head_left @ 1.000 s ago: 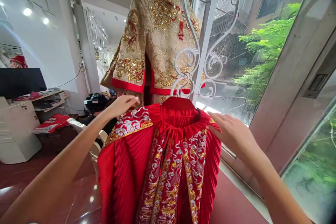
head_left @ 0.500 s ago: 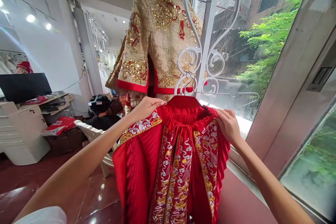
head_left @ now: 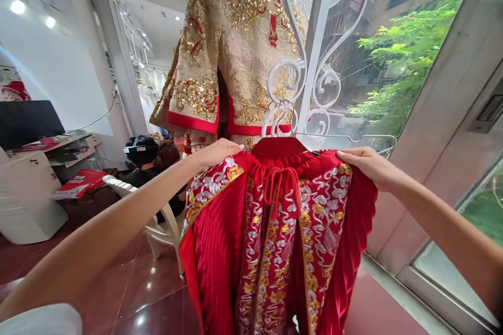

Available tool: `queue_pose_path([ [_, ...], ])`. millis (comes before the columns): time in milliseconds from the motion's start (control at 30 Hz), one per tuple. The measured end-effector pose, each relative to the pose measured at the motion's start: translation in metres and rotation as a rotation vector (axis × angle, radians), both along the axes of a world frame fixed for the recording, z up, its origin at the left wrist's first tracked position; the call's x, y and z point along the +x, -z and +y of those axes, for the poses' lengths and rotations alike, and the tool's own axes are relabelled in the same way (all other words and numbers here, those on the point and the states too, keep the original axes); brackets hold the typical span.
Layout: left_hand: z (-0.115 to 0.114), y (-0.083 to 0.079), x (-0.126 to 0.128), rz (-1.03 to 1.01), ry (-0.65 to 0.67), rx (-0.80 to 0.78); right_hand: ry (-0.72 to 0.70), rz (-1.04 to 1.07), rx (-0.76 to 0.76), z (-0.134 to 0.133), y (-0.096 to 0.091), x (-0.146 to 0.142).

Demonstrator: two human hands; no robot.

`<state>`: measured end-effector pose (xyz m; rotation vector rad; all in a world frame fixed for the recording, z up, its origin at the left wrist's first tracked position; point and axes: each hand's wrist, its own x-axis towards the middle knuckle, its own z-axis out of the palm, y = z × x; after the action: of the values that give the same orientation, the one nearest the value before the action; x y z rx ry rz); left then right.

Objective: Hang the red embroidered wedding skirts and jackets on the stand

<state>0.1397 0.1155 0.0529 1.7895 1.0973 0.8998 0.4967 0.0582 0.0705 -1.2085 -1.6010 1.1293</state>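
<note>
A red pleated skirt [head_left: 320, 209], embroidered in silver and gold, hangs in front of me with a red cord bow [head_left: 280, 180] at its gathered waistband. My left hand [head_left: 218, 154] is closed on the waistband's left end, thumb and fingers pinching the cloth. At the opposite end my right hand [head_left: 365, 165] pinches the waistband, and the cloth is spread between both hands. Behind the waistband a wire hanger [head_left: 346, 138] shows, its hook up by the white scrolled rack [head_left: 310, 57]. The skirt's lower end is cut off by the frame.
A gold-sequined jacket [head_left: 243, 52] with red trim hangs close behind the skirt. To the left are a white chair [head_left: 173, 225], a seated person [head_left: 143, 162], and a desk [head_left: 29, 178] with a monitor [head_left: 29, 123]. A window [head_left: 393, 63] lies to the right.
My right hand has moved outward to the right, drawing the skirt's waistband wider and flatter. My left hand keeps its hold. The view has shifted slightly.
</note>
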Motion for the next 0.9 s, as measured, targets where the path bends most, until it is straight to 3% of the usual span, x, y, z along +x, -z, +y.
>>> queue_pose_path([
  [100, 0.003, -0.004, 0.000, 0.178, 0.097, -0.162, -0.110, -0.033, -0.122, -0.004, -0.009, 0.004],
  [167, 0.002, -0.003, 0.001, 0.281, 0.058, -0.071, -0.177, -0.148, -0.139, -0.003, -0.009, 0.007],
  [233, -0.004, 0.001, 0.002, 0.326, -0.079, 0.215, -0.209, -0.241, -0.073, 0.000, -0.004, 0.007],
  [333, -0.021, 0.012, 0.000, 0.380, -0.315, 0.719, -0.139, -0.312, 0.231, 0.001, 0.009, 0.004],
  [400, -0.033, 0.021, -0.003, 0.475, -0.385, 0.840, -0.039, -0.377, 0.452, -0.001, 0.016, 0.001],
  [500, -0.037, 0.028, -0.011, 0.551, -0.324, 0.747, 0.020, -0.465, 0.571, -0.004, 0.020, 0.000],
  [567, -0.030, 0.027, -0.020, 0.463, -0.209, 0.625, -0.066, -0.445, 0.475, -0.001, 0.018, 0.001],
  [667, -0.012, 0.024, -0.031, 0.203, 0.008, 0.257, -0.234, -0.332, 0.214, 0.010, 0.012, 0.002],
  [733, -0.001, 0.024, -0.035, 0.077, 0.086, 0.066, -0.256, -0.296, 0.151, 0.020, 0.011, 0.000],
  [800, 0.005, 0.028, -0.037, 0.016, 0.083, 0.006, -0.177, -0.350, 0.261, 0.024, 0.016, -0.002],
  [900, 0.004, 0.041, -0.045, -0.100, 0.032, -0.030, 0.191, -0.498, 0.662, 0.002, 0.051, 0.000],
])
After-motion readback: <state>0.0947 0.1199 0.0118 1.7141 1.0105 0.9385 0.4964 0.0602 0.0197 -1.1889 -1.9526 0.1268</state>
